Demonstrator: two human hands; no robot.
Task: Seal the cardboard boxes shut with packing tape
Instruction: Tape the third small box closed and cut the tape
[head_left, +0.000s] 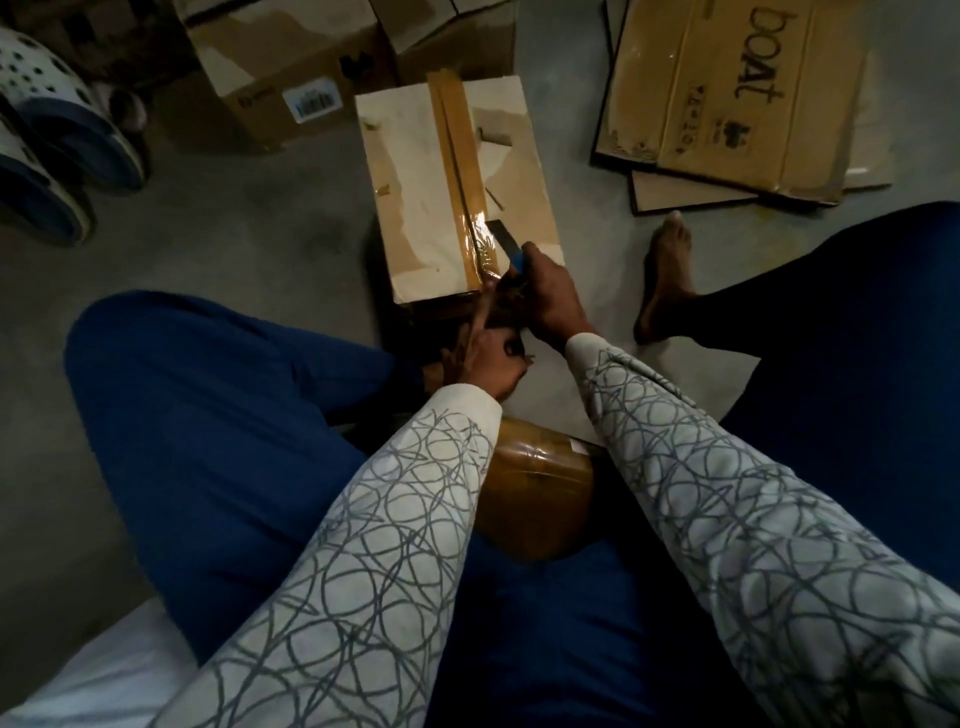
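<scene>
A cardboard box stands on the grey floor between the seated person's knees, its top flaps closed; a strip of brown packing tape runs along the middle seam from the far edge to the near edge, where it turns glossy and wrinkled; the right hand sits at the box's near right corner, fingers wrapped tight round the blue handle of a cutter, whose dark blade points up and away and lies against the wrinkled end of the strip, just beyond the knuckles; the left hand is lower, against the shadowed near face of the box, directly below the tape's end; its index finger stretches straight up toward the top edge while the other fingers curl in, and whether they pinch the tape or anything else cannot be told in the shadow; the two hands are almost touching, with the strip's end between them; a brown tape roll rests in the lap between the forearms, well back from the box; flattened cardboard printed "boat" lies to the far right; more boxes stand behind; spotted sandals sit at the far left; a bare foot rests right of the box.
</scene>
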